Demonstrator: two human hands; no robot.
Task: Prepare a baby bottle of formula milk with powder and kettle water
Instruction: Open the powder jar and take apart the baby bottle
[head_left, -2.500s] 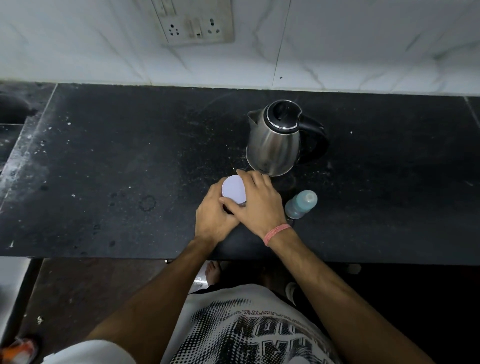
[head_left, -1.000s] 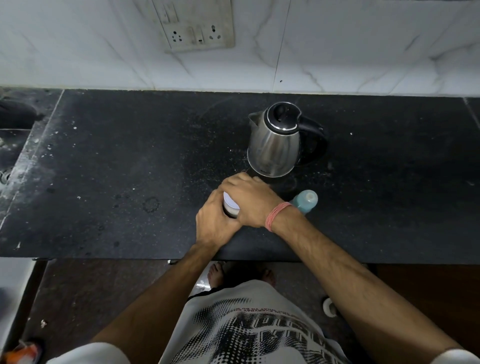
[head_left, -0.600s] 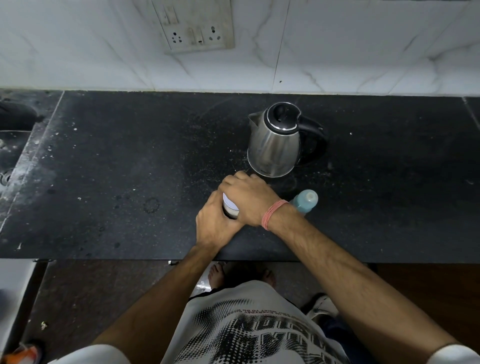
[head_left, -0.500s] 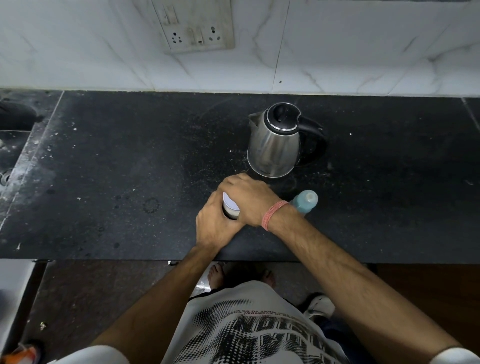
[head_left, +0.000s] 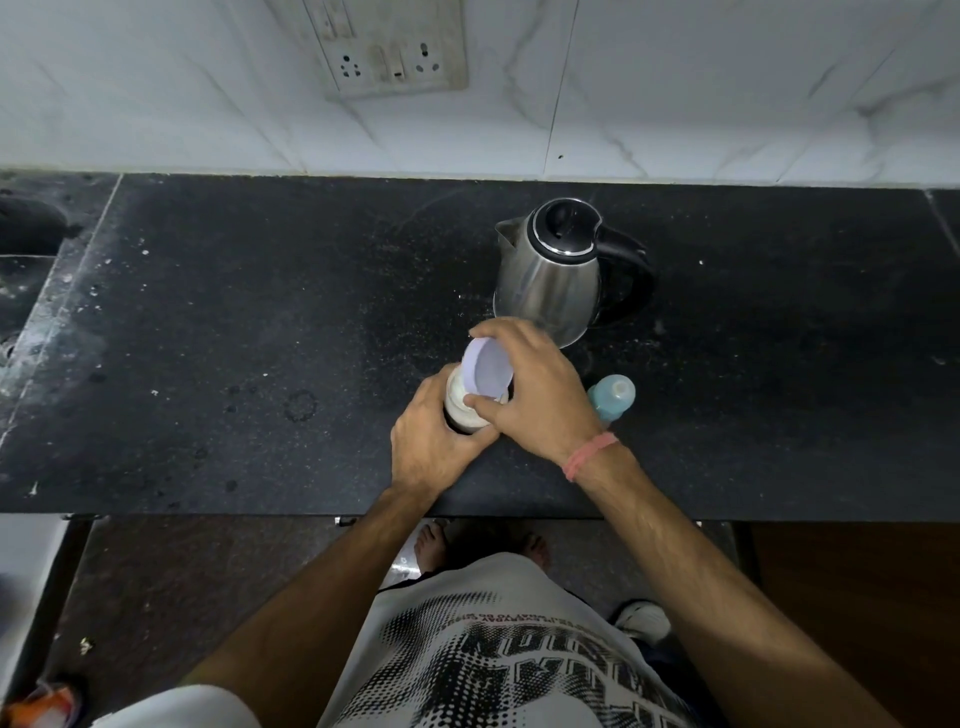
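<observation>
Lid (head_left: 485, 370) now lifted and tilted off powder jar (head_left: 464, 407), pinched by right hand (head_left: 537, 395); left hand (head_left: 434, 441) grips jar. Kettle (head_left: 550, 270) behind, blue bottle (head_left: 613, 397) right, on black counter (head_left: 234, 338).

Your formula powder container (head_left: 464, 410) stood upright near the counter's front edge, its mouth open and pale powder showing inside. Its lilac lid (head_left: 487, 368) sat tilted just above the rim (inner face turned up). Behind it stood the steel kettle (head_left: 551, 270), black lid closed, and the blue-tinted baby bottle (head_left: 613, 397) stood to the right.
</observation>
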